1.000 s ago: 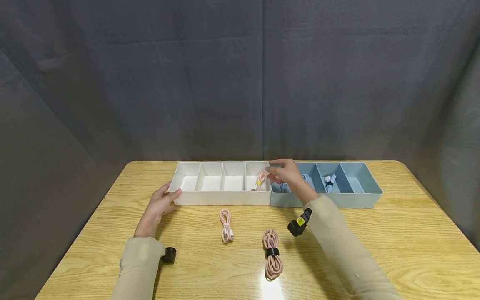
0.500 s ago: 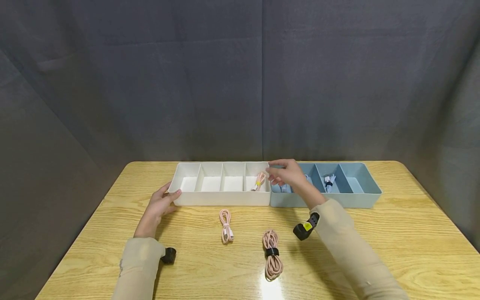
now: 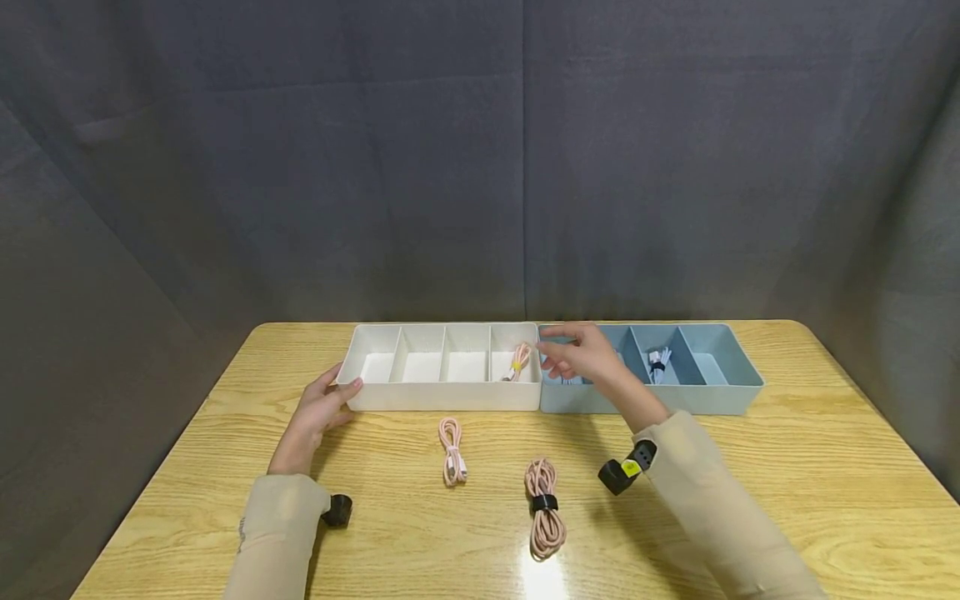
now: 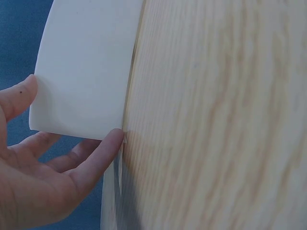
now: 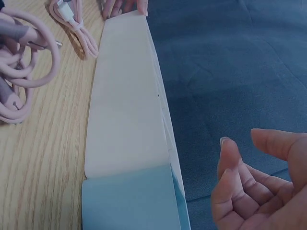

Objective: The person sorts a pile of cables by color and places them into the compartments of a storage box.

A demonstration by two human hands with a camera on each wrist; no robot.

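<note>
My left hand (image 3: 320,410) holds the left end of a long white divided box (image 3: 442,397), thumb at the front rim and fingers round the end wall. The left wrist view shows its fingertips at the box's lower corner. Over the left part of a blue-grey divided box (image 3: 678,401), my right hand (image 3: 581,357) hovers with thumb and fingers apart and nothing between them. Beside it, a pink cable bundle (image 3: 519,360) with a yellow tie lies in the white box's rightmost compartment. Blue cables (image 3: 660,365) lie in the blue-grey box, partly hidden by my right hand.
On the wooden table (image 3: 390,533) in front of the boxes lie a small coiled pink cable (image 3: 452,452) and a larger pink cable bundle (image 3: 545,510) with a black strap. The two boxes stand end to end, with a dark curtain (image 3: 450,183) behind them.
My right hand has drawn slightly to the right, away from the white box's right end, and its forearm has swung right. My left hand and the cables stay where they were.
</note>
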